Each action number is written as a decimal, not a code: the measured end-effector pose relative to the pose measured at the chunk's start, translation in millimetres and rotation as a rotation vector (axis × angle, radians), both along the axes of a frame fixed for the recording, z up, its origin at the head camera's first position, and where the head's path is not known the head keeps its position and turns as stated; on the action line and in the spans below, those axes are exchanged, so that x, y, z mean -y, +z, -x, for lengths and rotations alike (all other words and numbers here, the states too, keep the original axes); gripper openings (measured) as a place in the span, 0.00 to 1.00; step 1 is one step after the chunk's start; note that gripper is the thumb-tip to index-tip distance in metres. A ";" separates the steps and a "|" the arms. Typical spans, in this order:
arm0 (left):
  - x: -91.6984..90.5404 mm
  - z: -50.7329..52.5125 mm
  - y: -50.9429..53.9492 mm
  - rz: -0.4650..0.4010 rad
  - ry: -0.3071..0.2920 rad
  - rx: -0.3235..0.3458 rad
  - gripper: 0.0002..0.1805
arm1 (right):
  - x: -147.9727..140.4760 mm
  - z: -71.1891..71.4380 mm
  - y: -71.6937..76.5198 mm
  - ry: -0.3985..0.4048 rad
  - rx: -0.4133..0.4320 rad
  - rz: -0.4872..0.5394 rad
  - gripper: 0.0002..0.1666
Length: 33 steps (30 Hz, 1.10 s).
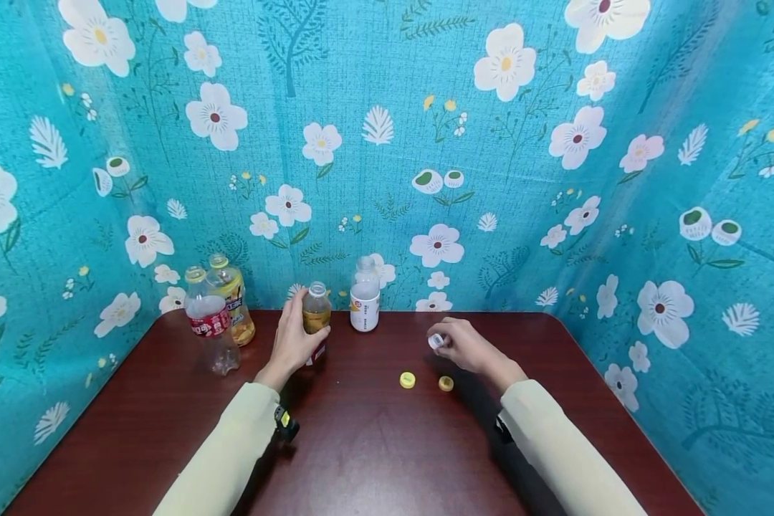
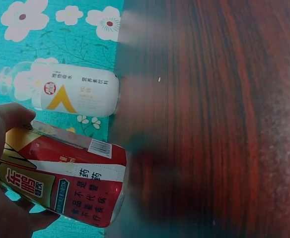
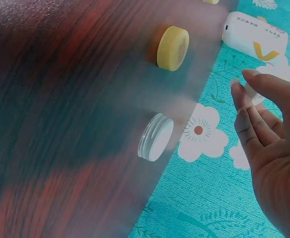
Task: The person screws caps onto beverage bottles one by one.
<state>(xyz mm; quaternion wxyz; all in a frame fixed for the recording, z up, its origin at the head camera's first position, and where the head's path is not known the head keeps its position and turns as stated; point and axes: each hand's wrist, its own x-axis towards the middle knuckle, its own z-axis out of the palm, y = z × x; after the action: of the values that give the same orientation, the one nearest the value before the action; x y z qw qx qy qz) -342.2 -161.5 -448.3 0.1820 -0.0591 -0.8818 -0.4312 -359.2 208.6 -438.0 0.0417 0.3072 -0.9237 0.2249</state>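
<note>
My left hand [image 1: 293,335] grips an uncapped drink bottle [image 1: 317,321] from its left side. In the left wrist view, the bottle's red and gold label [image 2: 65,173] faces the camera, with fingers curled round the upper part. Between thumb and fingertips, my right hand [image 1: 467,346] pinches a small white cap [image 1: 435,341] above the table. Fingers partly cover that cap in the right wrist view. A yellow cap [image 1: 407,380] and another yellowish cap [image 1: 446,383] lie below the right hand. The right wrist view also has a whitish ribbed cap [image 3: 157,138] on the table.
An uncapped bottle with a white label [image 1: 365,304] stands near the back edge, right of the held bottle. At the left are a red-labelled clear bottle [image 1: 211,326] and a yellow-labelled bottle [image 1: 233,301]. Flowered blue cloth [image 1: 387,186] hangs behind the brown table [image 1: 387,459].
</note>
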 end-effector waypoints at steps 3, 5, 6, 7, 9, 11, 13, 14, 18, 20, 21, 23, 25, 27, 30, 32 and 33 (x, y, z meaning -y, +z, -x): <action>-0.8 -2.8 1.9 0.005 -0.017 -0.003 0.50 | -0.8 -3.0 2.5 -0.010 0.016 0.002 0.19; -1.3 -4.1 3.2 0.008 -0.020 -0.006 0.49 | -1.1 -5.0 4.4 -0.004 0.010 0.008 0.18; -1.2 -4.7 3.7 0.010 -0.020 -0.008 0.49 | -1.4 -6.1 5.3 -0.003 0.005 0.009 0.18; -1.2 -5.5 4.2 0.011 -0.021 -0.011 0.49 | -1.8 -7.1 6.2 0.006 -0.005 0.012 0.17; -0.9 -6.3 4.8 0.016 -0.021 -0.018 0.49 | -2.8 -9.3 8.4 0.029 -0.027 0.020 0.16; -0.7 -6.9 5.4 0.025 -0.021 -0.024 0.49 | -4.1 -11.2 10.7 0.051 -0.049 0.025 0.16; -0.5 -7.8 5.9 0.037 -0.023 -0.025 0.49 | -5.0 -13.0 13.2 0.066 -0.069 0.036 0.16; -0.6 -8.0 6.2 0.042 -0.023 -0.023 0.48 | -5.4 -13.8 14.5 0.069 -0.077 0.044 0.16; -2.0 -10.4 9.4 0.056 -0.023 0.002 0.48 | -5.4 -16.0 19.2 0.071 -0.095 0.084 0.16; -2.8 -11.8 11.3 0.062 -0.024 0.016 0.48 | -4.8 -16.7 20.6 0.069 -0.098 0.101 0.16; -3.0 -12.5 12.2 0.069 -0.024 0.020 0.48 | -4.5 -17.1 21.1 0.068 -0.097 0.109 0.16; -3.3 -13.9 14.1 0.085 -0.026 0.021 0.48 | -3.8 -17.8 21.6 0.064 -0.096 0.121 0.16; -3.2 -14.9 15.1 0.108 -0.028 0.013 0.48 | -3.1 -19.3 22.2 0.057 -0.084 0.129 0.17; -3.0 -15.8 15.6 0.134 -0.032 0.003 0.48 | -2.9 -21.3 22.5 0.055 -0.080 0.134 0.17; -2.7 -17.4 15.2 0.168 -0.046 -0.010 0.48 | -2.1 -25.1 22.5 0.062 -0.074 0.144 0.17; -3.0 -18.9 14.9 0.184 -0.056 -0.015 0.48 | -1.7 -26.9 21.4 0.065 -0.077 0.150 0.17; -3.3 -19.6 14.7 0.193 -0.059 -0.021 0.48 | -1.3 -27.9 20.9 0.064 -0.075 0.152 0.17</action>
<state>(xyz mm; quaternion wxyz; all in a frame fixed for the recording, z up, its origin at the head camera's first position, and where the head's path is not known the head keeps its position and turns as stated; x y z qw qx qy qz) -322.6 -158.2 -433.5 0.1721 -0.1067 -0.9151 -0.3487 -331.3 210.0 -417.1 0.0924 0.3409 -0.8914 0.2840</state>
